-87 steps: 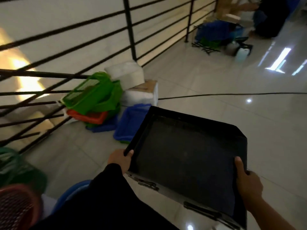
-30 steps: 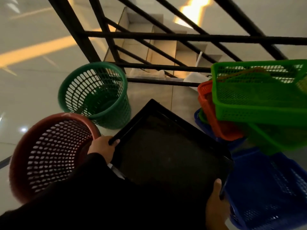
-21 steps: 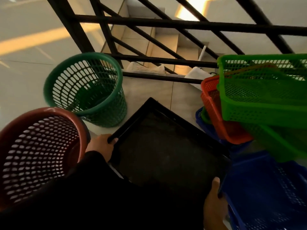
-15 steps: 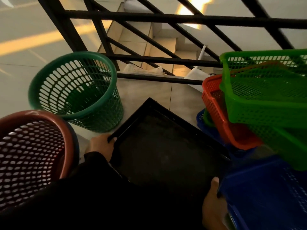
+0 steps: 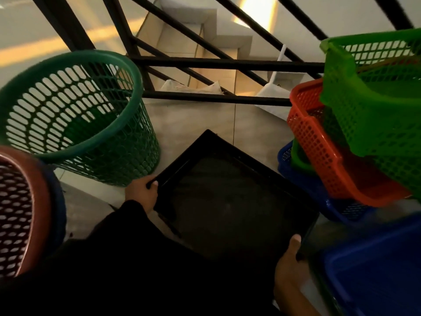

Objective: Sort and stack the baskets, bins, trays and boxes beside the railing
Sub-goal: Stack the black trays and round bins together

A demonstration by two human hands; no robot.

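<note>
I hold a flat black tray (image 5: 232, 201) low over the floor, between the bins and the basket pile. My left hand (image 5: 142, 192) grips its left rim, thumb over the edge. My right hand (image 5: 290, 267) grips its near right corner. A dark green round mesh bin (image 5: 75, 119) stands at the left by the railing. A red-brown round mesh bin (image 5: 20, 213) is at the near left edge. At the right, a bright green basket (image 5: 376, 106) sits tilted on an orange basket (image 5: 323, 151), above a blue basket (image 5: 319, 192). Another blue basket (image 5: 376, 270) lies at the near right.
The black metal railing (image 5: 216, 65) runs across the top, with stairs (image 5: 205, 37) going down behind it. A white object (image 5: 275, 96) leans by the railing near the basket pile. Bare tile floor (image 5: 193, 124) shows between the green bin and the baskets.
I turned from the open floor to the railing and carried the tray down between the bins and baskets. Over the last second the tray has sunk lower; both hands keep their grip.
</note>
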